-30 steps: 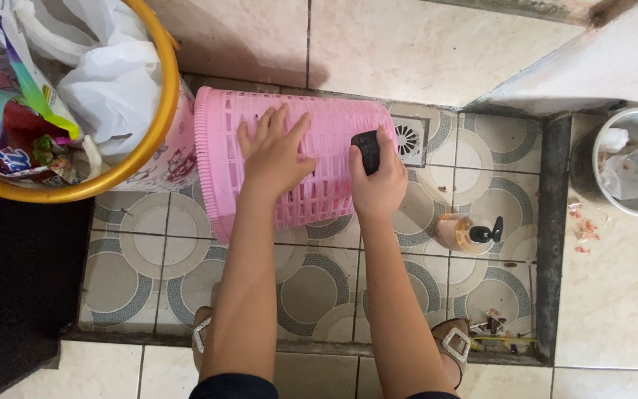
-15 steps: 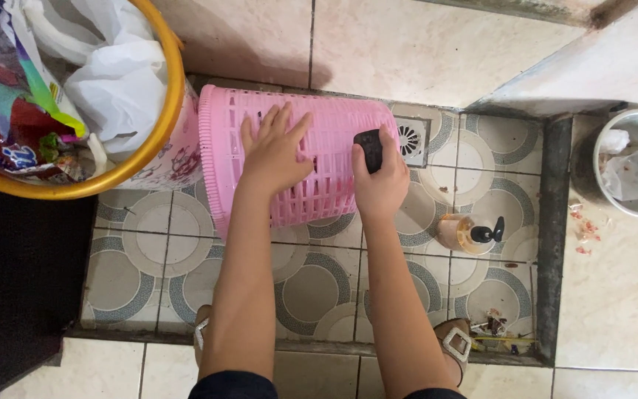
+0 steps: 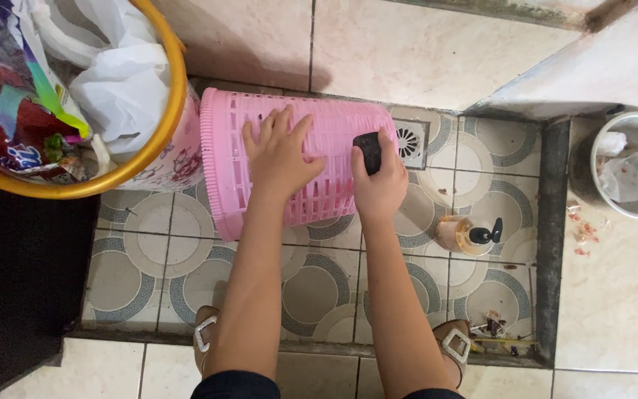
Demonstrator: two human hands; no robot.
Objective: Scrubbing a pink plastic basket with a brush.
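Two sandalled feet point(image 3: 208, 336) stand at the near edge of the patterned tile floor point(image 3: 311, 288), arms reaching forward. Beyond them the left hand point(image 3: 280, 159) lies flat on the pink slatted basket point(image 3: 304, 159), fingers spread, while the right hand point(image 3: 378, 181) has fingers curled around a dark scrubber point(image 3: 370, 150) pressed to the basket's base end. Lying on its side, the basket could roll from under the flat palm or knock the pump bottle point(image 3: 470, 234) beside it. Farther off, the floor drain point(image 3: 409, 142) sits just past the basket.

Pink slatted basket point(image 3: 311, 159) lies on its side on the tiled floor point(image 3: 311, 288); small black scrubber point(image 3: 370, 150) pressed against it.
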